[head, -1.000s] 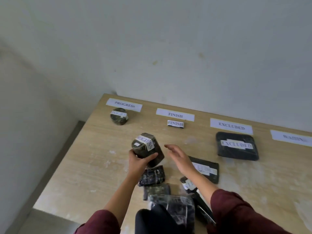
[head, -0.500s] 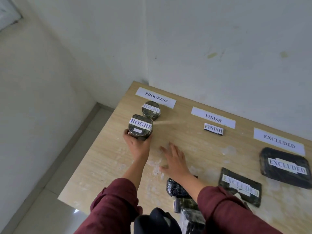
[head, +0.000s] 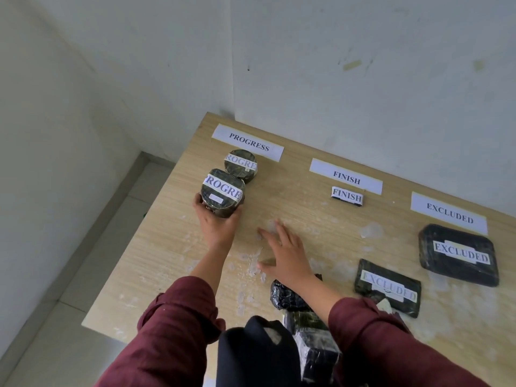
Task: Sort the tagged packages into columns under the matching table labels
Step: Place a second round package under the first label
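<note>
My left hand (head: pixel 216 224) grips a dark round package tagged PROGRESS (head: pixel 222 192), held right in front of a second round PROGRESS package (head: pixel 240 165) that sits under the PROGRESS table label (head: pixel 248 142). Whether the held one rests on the table I cannot tell. My right hand (head: pixel 284 251) lies flat on the wooden table (head: pixel 307 219) with fingers spread, holding nothing. A small FINISH package (head: pixel 347 196) sits under the FINISH label (head: pixel 346 176). Two flat black EXCLUDED packages (head: pixel 459 255) (head: pixel 388 287) lie below the EXCLUDED label (head: pixel 449 213).
Several dark wrapped packages (head: pixel 287 296) are piled at the table's near edge beneath my right forearm. The table's left edge drops to a tiled floor (head: pixel 69 275). White walls close in behind and to the left.
My left hand has carried the round PROGRESS package from the table's middle forward and left, up behind the first one. My right hand has come down flat on the table.
</note>
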Demonstrator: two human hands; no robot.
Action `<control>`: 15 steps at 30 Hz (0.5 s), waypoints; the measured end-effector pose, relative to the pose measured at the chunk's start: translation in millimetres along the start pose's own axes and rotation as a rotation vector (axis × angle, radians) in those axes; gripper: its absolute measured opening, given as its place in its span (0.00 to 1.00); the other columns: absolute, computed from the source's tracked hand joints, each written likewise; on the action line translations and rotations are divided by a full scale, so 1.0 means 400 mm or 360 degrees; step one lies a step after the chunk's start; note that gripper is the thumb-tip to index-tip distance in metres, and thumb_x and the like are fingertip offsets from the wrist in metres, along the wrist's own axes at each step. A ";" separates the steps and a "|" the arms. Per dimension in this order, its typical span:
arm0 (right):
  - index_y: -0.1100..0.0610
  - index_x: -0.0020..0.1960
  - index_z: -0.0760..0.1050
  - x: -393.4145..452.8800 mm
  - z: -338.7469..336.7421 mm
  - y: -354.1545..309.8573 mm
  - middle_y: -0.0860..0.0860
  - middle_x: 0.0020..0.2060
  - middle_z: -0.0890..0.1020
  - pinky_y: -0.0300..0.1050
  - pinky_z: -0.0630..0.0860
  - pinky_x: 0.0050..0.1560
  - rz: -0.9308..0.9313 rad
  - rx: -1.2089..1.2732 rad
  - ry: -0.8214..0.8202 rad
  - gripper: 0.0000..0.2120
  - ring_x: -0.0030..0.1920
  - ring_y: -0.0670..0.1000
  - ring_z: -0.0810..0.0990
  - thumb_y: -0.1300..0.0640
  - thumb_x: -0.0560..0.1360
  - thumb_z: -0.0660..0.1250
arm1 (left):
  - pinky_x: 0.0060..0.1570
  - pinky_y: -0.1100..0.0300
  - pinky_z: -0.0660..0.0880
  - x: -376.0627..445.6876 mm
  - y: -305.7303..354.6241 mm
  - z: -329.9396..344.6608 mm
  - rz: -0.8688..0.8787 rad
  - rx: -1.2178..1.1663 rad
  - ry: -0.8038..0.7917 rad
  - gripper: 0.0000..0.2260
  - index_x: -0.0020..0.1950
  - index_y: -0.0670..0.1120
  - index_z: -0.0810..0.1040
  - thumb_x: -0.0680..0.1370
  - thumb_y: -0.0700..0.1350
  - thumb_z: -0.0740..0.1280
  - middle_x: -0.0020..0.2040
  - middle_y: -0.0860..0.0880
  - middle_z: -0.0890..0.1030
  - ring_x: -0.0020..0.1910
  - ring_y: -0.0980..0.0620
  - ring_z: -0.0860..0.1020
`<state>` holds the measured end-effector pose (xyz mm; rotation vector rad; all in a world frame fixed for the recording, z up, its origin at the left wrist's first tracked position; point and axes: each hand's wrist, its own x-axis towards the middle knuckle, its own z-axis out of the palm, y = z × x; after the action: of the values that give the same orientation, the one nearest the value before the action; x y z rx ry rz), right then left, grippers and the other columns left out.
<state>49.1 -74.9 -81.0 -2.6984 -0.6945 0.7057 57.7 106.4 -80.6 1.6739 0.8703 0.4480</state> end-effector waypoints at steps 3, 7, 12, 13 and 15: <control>0.42 0.78 0.51 -0.002 -0.008 -0.002 0.53 0.79 0.42 0.59 0.44 0.77 -0.0008 0.0033 -0.0035 0.39 0.78 0.58 0.41 0.42 0.74 0.68 | 0.57 0.61 0.73 -0.002 0.000 -0.009 0.0015 0.0024 -0.0043 0.42 0.70 0.46 0.59 0.63 0.44 0.80 0.65 0.47 0.72 0.62 0.52 0.73; 0.47 0.76 0.60 -0.034 -0.037 0.005 0.53 0.79 0.51 0.56 0.48 0.76 -0.0016 0.0281 -0.0050 0.33 0.78 0.56 0.49 0.43 0.75 0.67 | 0.60 0.62 0.70 -0.010 0.011 -0.014 -0.0035 0.0050 -0.0069 0.44 0.72 0.45 0.58 0.64 0.45 0.79 0.68 0.47 0.70 0.64 0.52 0.71; 0.48 0.69 0.71 -0.136 -0.058 0.069 0.48 0.71 0.67 0.51 0.57 0.74 -0.0072 0.0346 0.0025 0.28 0.72 0.50 0.62 0.38 0.73 0.68 | 0.62 0.67 0.65 -0.023 0.018 -0.012 -0.0035 0.0040 -0.0107 0.44 0.73 0.43 0.56 0.65 0.41 0.79 0.71 0.45 0.66 0.66 0.52 0.68; 0.47 0.69 0.70 -0.159 -0.058 0.086 0.47 0.71 0.67 0.50 0.57 0.73 -0.0068 0.0315 -0.0020 0.30 0.72 0.49 0.62 0.35 0.71 0.68 | 0.64 0.66 0.64 -0.027 0.016 -0.012 -0.0042 0.0039 -0.0100 0.45 0.74 0.43 0.55 0.65 0.41 0.79 0.72 0.45 0.65 0.68 0.51 0.67; 0.45 0.71 0.68 -0.203 -0.048 0.116 0.46 0.72 0.65 0.51 0.57 0.73 -0.0056 0.0220 -0.0118 0.35 0.73 0.49 0.60 0.32 0.69 0.68 | 0.69 0.64 0.59 -0.042 0.010 -0.015 -0.0086 0.0064 -0.0074 0.47 0.76 0.43 0.52 0.65 0.40 0.78 0.75 0.45 0.61 0.73 0.49 0.62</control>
<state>14.5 -158.3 -50.2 -2.5403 -0.6829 0.8170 43.8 97.5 -72.5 1.6865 0.8935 0.3555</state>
